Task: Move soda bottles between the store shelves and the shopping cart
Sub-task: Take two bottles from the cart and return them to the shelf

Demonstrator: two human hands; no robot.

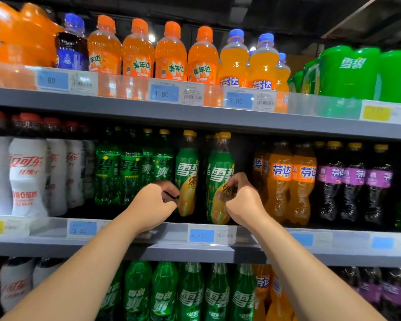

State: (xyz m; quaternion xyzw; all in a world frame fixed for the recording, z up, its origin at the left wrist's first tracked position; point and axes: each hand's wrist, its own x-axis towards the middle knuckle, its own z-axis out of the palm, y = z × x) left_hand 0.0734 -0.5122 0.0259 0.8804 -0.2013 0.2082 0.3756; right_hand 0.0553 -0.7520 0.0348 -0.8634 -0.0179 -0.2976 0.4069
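Note:
Two green-and-yellow soda bottles with yellow caps stand upright on the middle shelf [134,249]. My left hand [155,201] reaches in from below, its curled fingers closing on the lower left side of the left bottle [187,167]. The fingers and thumb of my right hand [242,196] curl round the front and right side of the right bottle [219,172]. A dark gap separates the two bottles. No shopping cart is in view.
Green soda bottles [130,167] and white cola bottles [28,177] stand left of my hands, orange [289,181] and purple-labelled ones [354,181] to the right. The upper shelf [195,119] holds small orange bottles. More green bottles [190,295] fill the shelf below.

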